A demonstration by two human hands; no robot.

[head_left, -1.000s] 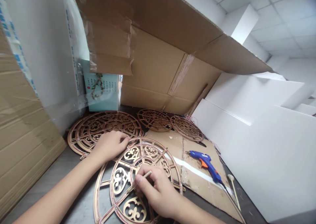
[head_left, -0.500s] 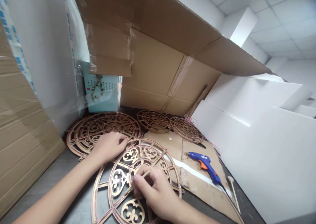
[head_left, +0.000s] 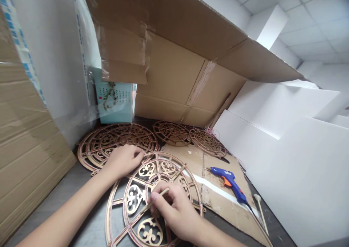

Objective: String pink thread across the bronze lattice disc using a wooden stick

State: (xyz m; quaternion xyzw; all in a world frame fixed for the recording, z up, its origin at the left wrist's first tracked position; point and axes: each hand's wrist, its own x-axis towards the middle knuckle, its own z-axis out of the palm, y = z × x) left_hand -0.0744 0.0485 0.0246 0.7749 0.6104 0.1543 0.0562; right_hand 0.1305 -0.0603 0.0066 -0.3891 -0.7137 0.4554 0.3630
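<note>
Dial: centred on the disc, 12 o'clock being its far edge
Disc: openwork of rings, spokes and scrolled inserts; lies flat on the table, directly before the person, its 2 o'clock side overlapping the sheet
Handling of disc: probably light and stiff, the thin scrolls likely fragile and apt to snap if pressed; surface grip cannot be told
Best hold: the outer rim, at 9 and 3 o'clock, or where a spoke meets it; the scrolls are better spared
Right hand: over the disc from its centre towards 4 o'clock, pinching the stick like a pen
Stick: slender, seemingly light and rigid; slants towards 7 o'clock, its lower end at a spoke
Left hand: at 10 to 11 o'clock, fingers bent by the rim; whether they grip it cannot be told
Stack: similar discs, overlapping, 11 o'clock
Gun: blue glue gun on the sheet, 3 o'clock
Box: pale blue, printed, beyond the stack at 11 o'clock; contents hidden
Carton: cardboard wall and overhang, 12 o'clock
</note>
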